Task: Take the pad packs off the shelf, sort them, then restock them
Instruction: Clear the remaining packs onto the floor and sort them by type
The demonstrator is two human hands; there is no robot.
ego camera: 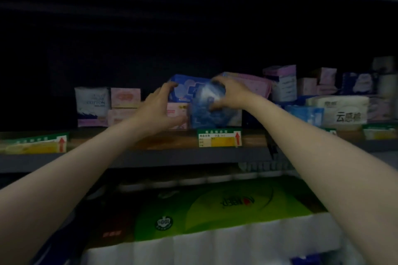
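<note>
At the middle of the frame we have both hands reaching onto the wooden shelf (252, 139), where the pad packs sit in a loose cluster. Our right hand (229, 95) is curled over a glossy blue pack (206, 112), fingers on its top edge and thumb on its front face, so we have it gripped; the pack is blurred and stands at the shelf's front edge, just above a green and yellow price tag (219, 138). Our left hand (158, 109) is spread wide, fingertips touching the left side of a blue and white pack (185, 88) that sits on top of a pink pack (177, 114); whether the thumb is closed on anything we cannot tell. Behind our right hand a pink striped pack (254, 85) lies tilted. Toward the centre left stand a white cotton pack (92, 103) and, just beside it, stacked pale pink packs (125, 103). At the right of the frame the shelf holds more boxes and a white tissue bundle (342, 112) with dark characters. Along the lower part of the frame lies a green-wrapped paper roll bundle (215, 217)
</note>
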